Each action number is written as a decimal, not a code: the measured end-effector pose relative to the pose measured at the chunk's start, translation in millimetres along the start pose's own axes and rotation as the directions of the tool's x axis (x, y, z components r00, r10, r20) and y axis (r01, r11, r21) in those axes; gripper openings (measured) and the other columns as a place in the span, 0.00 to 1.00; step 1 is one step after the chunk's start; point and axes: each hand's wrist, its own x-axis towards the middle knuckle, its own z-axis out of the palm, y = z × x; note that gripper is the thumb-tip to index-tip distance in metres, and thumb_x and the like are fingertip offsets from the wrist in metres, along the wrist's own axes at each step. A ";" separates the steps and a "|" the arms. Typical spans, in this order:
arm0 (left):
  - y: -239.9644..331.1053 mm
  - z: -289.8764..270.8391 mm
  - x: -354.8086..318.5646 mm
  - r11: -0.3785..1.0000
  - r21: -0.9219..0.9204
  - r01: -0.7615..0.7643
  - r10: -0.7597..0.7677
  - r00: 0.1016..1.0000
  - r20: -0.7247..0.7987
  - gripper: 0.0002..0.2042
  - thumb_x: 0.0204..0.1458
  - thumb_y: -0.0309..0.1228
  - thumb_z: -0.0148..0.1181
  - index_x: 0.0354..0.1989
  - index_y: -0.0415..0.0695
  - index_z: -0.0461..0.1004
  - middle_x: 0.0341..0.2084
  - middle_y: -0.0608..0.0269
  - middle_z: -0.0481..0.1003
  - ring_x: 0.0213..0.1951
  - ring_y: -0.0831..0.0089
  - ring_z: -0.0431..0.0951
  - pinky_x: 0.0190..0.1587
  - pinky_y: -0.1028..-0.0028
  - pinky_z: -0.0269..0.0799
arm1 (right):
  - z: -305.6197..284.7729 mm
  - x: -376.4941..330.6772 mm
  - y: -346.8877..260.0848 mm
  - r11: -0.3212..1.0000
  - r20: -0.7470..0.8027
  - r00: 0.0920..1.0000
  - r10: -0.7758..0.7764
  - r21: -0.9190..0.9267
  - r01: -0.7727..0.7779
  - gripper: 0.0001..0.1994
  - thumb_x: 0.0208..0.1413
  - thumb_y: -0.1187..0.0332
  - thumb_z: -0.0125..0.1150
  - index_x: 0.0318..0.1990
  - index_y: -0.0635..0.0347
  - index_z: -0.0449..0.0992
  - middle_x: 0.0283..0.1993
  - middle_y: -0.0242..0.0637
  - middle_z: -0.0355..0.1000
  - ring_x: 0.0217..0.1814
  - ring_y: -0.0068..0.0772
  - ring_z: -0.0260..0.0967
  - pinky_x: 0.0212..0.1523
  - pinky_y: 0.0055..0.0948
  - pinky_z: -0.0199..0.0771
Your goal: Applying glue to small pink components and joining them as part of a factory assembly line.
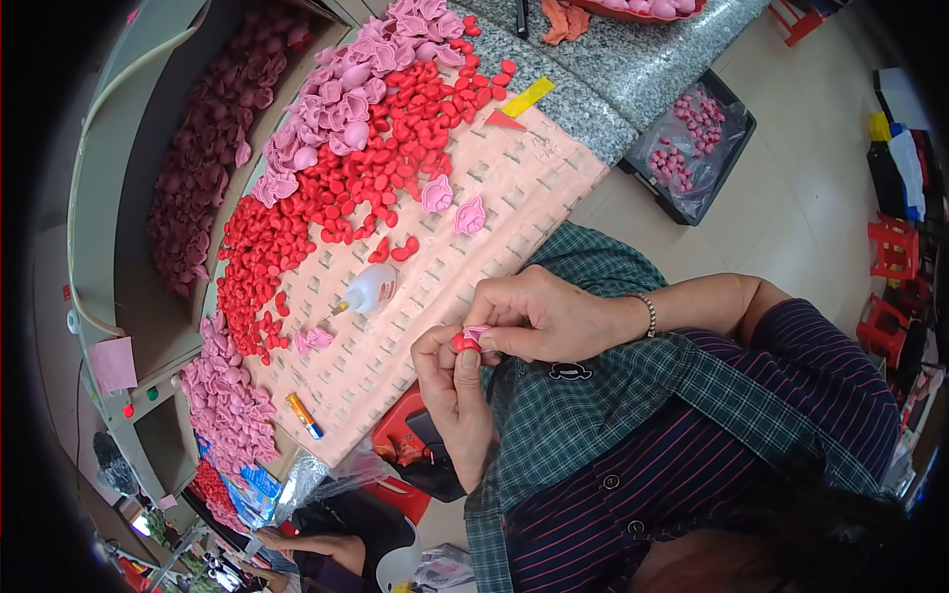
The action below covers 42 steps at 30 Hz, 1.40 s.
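Observation:
In front of my chest both hands meet over one small piece. My left hand is closed with a small red rounded part pinched at its fingertips. My right hand pinches a pink moulded piece that touches the red part. Fingers cover much of both. Nearest on the table lie two pink pieces, a few loose red parts and a white squeeze bottle on its side. Another pink piece is by the bottle's tip.
A slotted peach-coloured mat covers the table, with a heap of red parts and a heap of pink pieces behind. A battery lies near its left end. A black crate stands on the floor. Another person's arm shows below left.

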 end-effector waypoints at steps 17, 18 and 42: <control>1.3 -3.7 7.8 0.983 -0.180 0.027 -0.029 1.000 -0.011 0.12 0.64 0.28 0.54 0.52 0.39 0.65 0.33 0.65 0.74 0.34 0.81 0.70 0.40 0.80 0.65 | 0.2 5.4 -8.8 0.998 0.000 0.998 0.068 0.011 -0.068 0.11 0.63 0.78 0.54 0.52 0.67 0.69 0.35 0.34 0.76 0.30 0.15 0.70 0.29 0.20 0.70; -0.5 -1.1 8.8 0.985 -0.174 0.020 -0.027 0.999 -0.040 0.12 0.64 0.29 0.54 0.52 0.38 0.66 0.33 0.66 0.74 0.34 0.81 0.70 0.39 0.80 0.66 | 1.2 6.0 -8.9 0.998 0.005 0.998 0.067 0.010 -0.067 0.11 0.63 0.78 0.54 0.52 0.67 0.69 0.35 0.34 0.76 0.30 0.15 0.70 0.29 0.20 0.70; -9.4 18.0 12.2 0.979 -0.184 -0.088 0.057 0.985 -0.165 0.13 0.65 0.30 0.53 0.52 0.37 0.66 0.30 0.63 0.74 0.30 0.80 0.71 0.34 0.79 0.68 | -5.6 13.3 3.3 0.977 -0.049 0.981 -0.187 -0.113 0.180 0.07 0.66 0.75 0.50 0.46 0.68 0.71 0.34 0.33 0.74 0.30 0.16 0.70 0.31 0.19 0.73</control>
